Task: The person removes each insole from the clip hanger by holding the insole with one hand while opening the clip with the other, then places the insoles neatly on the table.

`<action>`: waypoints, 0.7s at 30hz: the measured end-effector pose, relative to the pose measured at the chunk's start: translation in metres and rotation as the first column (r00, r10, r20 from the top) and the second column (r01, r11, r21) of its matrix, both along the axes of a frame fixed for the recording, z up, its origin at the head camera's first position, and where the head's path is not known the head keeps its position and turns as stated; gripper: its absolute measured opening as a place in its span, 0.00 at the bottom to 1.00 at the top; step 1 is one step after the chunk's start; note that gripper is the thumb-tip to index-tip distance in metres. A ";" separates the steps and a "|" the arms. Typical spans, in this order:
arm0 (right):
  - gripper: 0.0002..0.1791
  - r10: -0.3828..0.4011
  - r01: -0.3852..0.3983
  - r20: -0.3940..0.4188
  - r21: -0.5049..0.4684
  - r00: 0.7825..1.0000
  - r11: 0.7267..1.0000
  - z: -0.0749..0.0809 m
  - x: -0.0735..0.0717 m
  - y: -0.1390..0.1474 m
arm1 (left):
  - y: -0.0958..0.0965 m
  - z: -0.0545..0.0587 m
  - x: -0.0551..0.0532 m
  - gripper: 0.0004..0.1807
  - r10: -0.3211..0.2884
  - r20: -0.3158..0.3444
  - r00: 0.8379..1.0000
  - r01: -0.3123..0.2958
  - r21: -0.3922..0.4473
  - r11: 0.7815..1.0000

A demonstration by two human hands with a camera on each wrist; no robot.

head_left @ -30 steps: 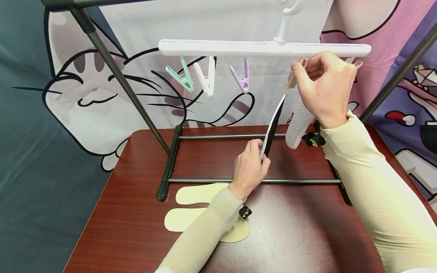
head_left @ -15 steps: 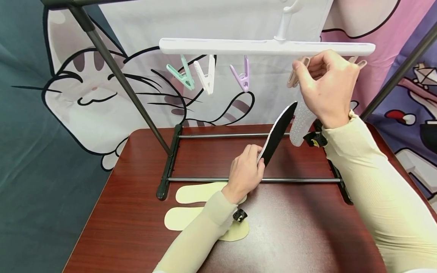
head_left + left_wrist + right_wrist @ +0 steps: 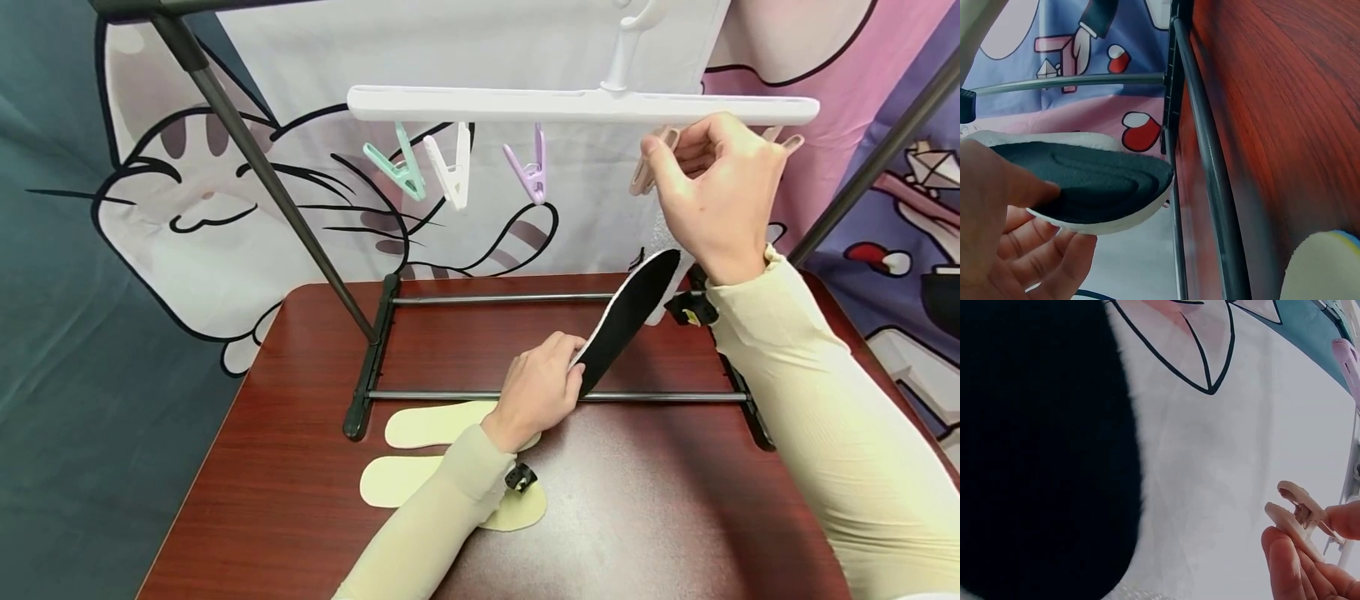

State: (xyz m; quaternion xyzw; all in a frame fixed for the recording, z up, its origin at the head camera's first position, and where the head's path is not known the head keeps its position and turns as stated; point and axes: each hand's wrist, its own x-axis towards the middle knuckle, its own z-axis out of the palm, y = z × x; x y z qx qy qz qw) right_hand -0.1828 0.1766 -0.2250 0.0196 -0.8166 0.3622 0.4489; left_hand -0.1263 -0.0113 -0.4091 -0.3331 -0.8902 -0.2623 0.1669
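My left hand [image 3: 536, 387] holds an insole [image 3: 630, 321] near one end, its black side facing me and a white edge showing. In the left wrist view, the thumb lies on the dark face and the fingers are beneath. Under the white hanger bar [image 3: 487, 105], my right hand [image 3: 720, 196] pinches a beige clothespin [image 3: 643, 171]; the right wrist view shows this clothespin [image 3: 1294, 519] between thumb and fingers. Another beige clothespin [image 3: 791, 144] shows just beyond that hand. A speckled grey insole [image 3: 666, 236] hangs behind, partly hidden by my right hand and the black insole.
Mint [image 3: 401, 167], white [image 3: 452, 171] and purple [image 3: 534, 171] clothespins hang from the bar. Two cream insoles [image 3: 401, 482] lie on the brown table [image 3: 247, 508], partly under my left forearm. The rack's lower rail [image 3: 442, 396] crosses the table; its slanted pole [image 3: 277, 192] rises at left.
The left hand has turned the insole so its black face shows more, and its far tip has moved right and down, now overlapping the hanging grey insole. The right hand stays on the clothespin.
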 end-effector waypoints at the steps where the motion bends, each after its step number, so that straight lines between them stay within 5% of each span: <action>1: 0.17 0.000 0.000 0.001 0.002 1.000 1.000 0.000 0.000 0.000 | 0.000 0.000 0.000 0.13 -0.014 0.002 1.000 0.014 -0.009 1.000; 13: 0.17 -0.006 0.006 -0.002 -0.004 1.000 1.000 -0.001 -0.001 0.000 | 0.005 0.002 0.004 0.12 -0.117 0.021 0.993 0.118 -0.127 0.985; 21: 0.17 -0.002 0.002 0.001 0.007 1.000 1.000 -0.001 0.000 0.000 | 0.012 0.001 0.006 0.14 -0.177 0.021 0.984 0.177 -0.234 0.956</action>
